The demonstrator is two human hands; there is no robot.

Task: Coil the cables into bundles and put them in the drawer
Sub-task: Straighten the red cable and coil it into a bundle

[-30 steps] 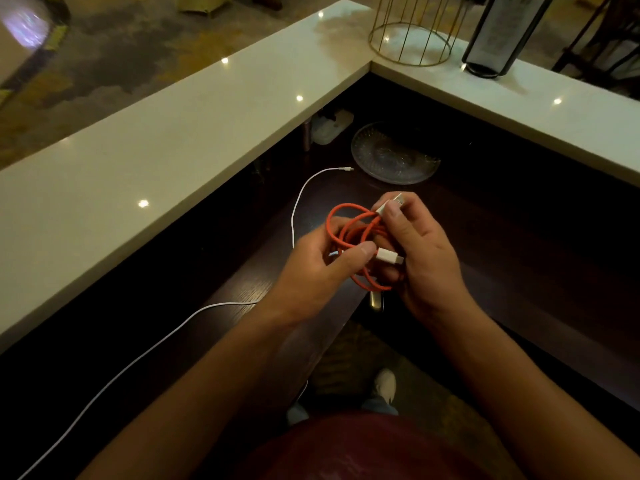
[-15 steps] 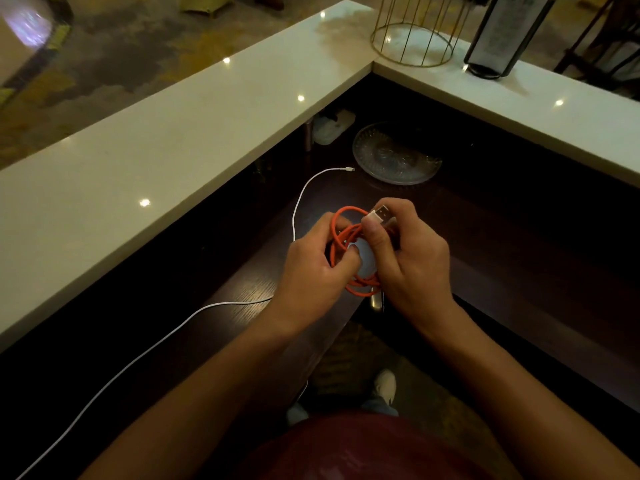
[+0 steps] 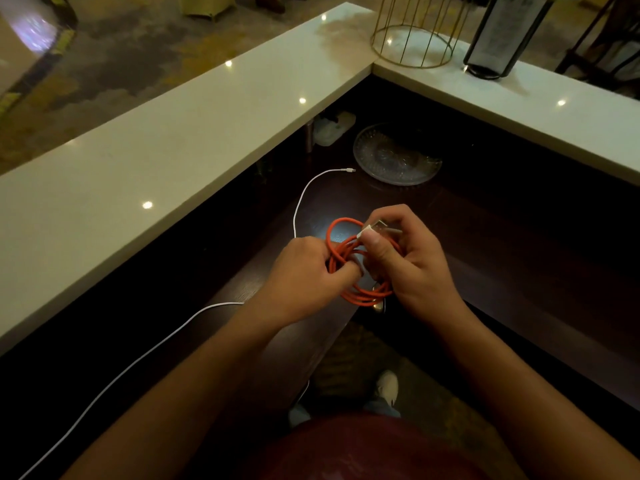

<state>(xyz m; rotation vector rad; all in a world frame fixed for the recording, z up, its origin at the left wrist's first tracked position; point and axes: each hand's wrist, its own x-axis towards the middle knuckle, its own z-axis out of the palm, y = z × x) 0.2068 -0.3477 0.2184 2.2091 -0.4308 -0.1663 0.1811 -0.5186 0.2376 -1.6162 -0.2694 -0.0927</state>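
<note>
The orange cable [image 3: 349,268] is held in loops above the dark desk [image 3: 502,244], gripped by the left hand [image 3: 304,271] and the right hand [image 3: 412,258] close together. Its plug [image 3: 372,228] is pinched by the right fingers. A white cable [image 3: 207,310] is laid across the desk.

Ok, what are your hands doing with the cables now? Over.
Left hand and right hand both shut on the orange cable, coiled. White cable loose on the dark counter, uncoiled. Drawer not seen. Nothing in the way.
</note>
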